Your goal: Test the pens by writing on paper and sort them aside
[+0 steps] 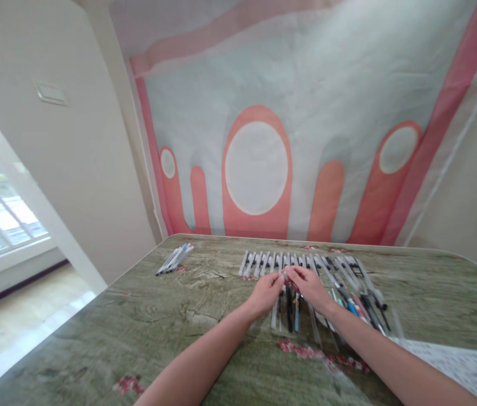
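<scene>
Much hidden by fingertips: small item [285, 275], too blurred to identify, pinched narrowly between left hand [266, 290] and right hand [307, 286].
Brought together, wrists angled inward, forearms cut off below; held over the table [171, 327] near the row of pens [265, 264], partly covering nearer pens [290, 310].

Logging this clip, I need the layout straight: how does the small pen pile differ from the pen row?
The pen pile is bunched, its pens overlapping; the pen row spreads out, mostly side by side. The pen pile has fewer pens than the pen row. Both lie on the wood-patterned table.
</scene>
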{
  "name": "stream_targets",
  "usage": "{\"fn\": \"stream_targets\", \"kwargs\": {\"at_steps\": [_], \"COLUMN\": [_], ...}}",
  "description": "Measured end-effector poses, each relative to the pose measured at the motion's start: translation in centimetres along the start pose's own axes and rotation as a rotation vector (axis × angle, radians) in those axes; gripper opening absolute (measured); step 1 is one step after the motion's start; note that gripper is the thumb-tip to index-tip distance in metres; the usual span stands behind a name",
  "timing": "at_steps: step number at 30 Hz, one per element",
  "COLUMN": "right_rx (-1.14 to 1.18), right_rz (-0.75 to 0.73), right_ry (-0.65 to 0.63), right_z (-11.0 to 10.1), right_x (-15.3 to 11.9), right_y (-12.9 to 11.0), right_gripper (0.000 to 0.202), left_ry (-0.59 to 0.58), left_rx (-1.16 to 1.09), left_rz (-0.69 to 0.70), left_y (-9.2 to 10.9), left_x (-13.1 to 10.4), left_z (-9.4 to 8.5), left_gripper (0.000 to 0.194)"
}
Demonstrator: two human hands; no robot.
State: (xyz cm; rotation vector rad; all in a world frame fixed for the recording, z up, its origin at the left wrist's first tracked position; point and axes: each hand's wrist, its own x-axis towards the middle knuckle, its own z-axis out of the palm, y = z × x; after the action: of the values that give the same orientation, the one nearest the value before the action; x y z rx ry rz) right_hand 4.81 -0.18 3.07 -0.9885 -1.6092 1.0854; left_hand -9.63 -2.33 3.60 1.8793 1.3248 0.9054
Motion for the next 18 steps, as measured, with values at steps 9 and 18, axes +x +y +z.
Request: {"fn": "stream_targets", "kwargs": {"at_steps": [9, 18], "right_rx": [-0.047, -0.025], "right_rz": [-0.017, -0.009], "right_ry": [-0.020, -0.018], "right_z": [0.3, 0.2], "right_x": [-0.1, -0.1], "right_y": [0.7, 0.8], "right_gripper": [0.037, 0.035], "left_ry": [0.022, 0.002], "left_rx": [0.058, 0.060], "left_rz": [0.060, 0.087], "left_y": [-0.5, -1.1], "left_x": [-0.2, -0.1], "left_z": [0.0, 0.2], "left_gripper": [0.041, 0.043]}}
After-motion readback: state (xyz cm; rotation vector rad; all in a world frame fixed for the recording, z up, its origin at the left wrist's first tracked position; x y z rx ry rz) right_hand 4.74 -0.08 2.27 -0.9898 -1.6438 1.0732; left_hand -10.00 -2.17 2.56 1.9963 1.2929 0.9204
